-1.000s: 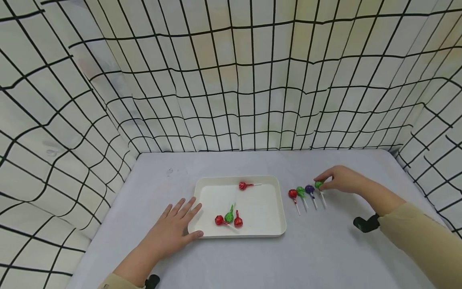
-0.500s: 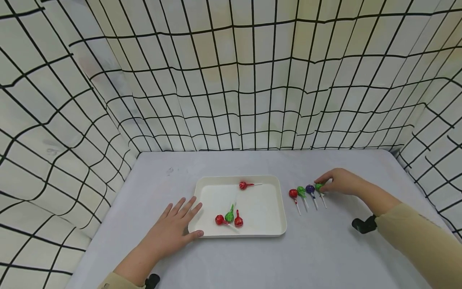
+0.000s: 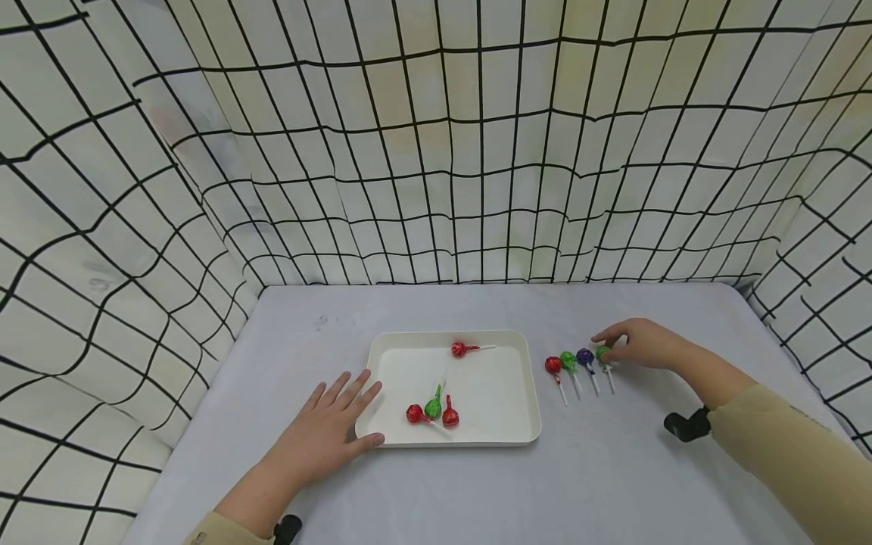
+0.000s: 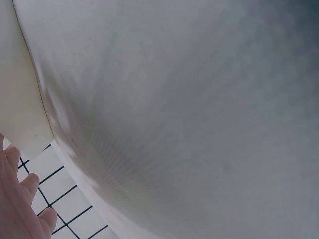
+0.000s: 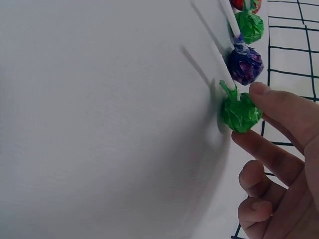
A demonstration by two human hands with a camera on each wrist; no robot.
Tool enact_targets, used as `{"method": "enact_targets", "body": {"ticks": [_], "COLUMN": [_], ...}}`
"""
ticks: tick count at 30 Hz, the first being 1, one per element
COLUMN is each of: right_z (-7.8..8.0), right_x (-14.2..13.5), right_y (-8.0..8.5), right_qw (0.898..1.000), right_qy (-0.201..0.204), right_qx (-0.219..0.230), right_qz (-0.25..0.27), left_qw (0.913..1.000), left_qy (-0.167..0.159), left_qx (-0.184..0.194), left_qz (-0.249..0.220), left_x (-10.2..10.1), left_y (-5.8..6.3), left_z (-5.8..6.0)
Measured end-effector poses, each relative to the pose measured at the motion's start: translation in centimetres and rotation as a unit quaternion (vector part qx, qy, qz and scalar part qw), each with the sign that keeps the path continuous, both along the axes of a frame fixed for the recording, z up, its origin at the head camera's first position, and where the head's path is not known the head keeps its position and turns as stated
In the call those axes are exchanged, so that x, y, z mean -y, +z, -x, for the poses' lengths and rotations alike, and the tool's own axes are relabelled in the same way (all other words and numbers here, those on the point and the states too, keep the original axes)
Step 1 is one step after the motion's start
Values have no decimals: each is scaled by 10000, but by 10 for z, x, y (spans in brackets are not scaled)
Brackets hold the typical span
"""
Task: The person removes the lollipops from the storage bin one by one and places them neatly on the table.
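My right hand pinches the wrapped head of a green lollipop between thumb and forefinger; the other fingers curl loosely below. This lollipop is the rightmost in a short row, its white stick pointing toward me. Beside it lie a purple lollipop, another green lollipop and a red lollipop. My left hand is spread with straight fingers at the left edge of a white tray, thumb by its near corner. In the left wrist view, only fingertips show, at the lower left.
Inside the tray, two red lollipops and a green lollipop cluster at the near left, and one red lollipop lies near the far rim. A white cloth covers the table. Black-and-white grid curtains enclose the back and sides.
My right hand has dipped very slightly, its forearm shifting a little to the left, while staying at the rightmost green lollipop. The left hand and the tray keep their places.
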State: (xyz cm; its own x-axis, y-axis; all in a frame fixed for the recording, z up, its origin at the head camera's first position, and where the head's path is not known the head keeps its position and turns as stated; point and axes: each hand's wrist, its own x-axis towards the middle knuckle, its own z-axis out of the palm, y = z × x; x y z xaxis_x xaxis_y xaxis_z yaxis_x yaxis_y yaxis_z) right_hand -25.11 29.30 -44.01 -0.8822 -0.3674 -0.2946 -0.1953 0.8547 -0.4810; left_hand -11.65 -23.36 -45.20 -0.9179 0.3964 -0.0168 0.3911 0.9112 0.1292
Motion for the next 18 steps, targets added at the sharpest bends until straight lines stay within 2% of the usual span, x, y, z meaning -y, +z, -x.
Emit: {"method": "enact_targets", "body": {"ticks": [18], "right_z": [3], "right_x": [-5], "right_y": [6], "right_qw": [9999], "right_qy": [-88], "right_qx": [-71], "right_qz": [4], "left_qw": [9998], "left_qy": [68], "left_qx": [173], "left_qz": [-29], "left_x": [-1], "left_y": [3], "left_z": [0]}}
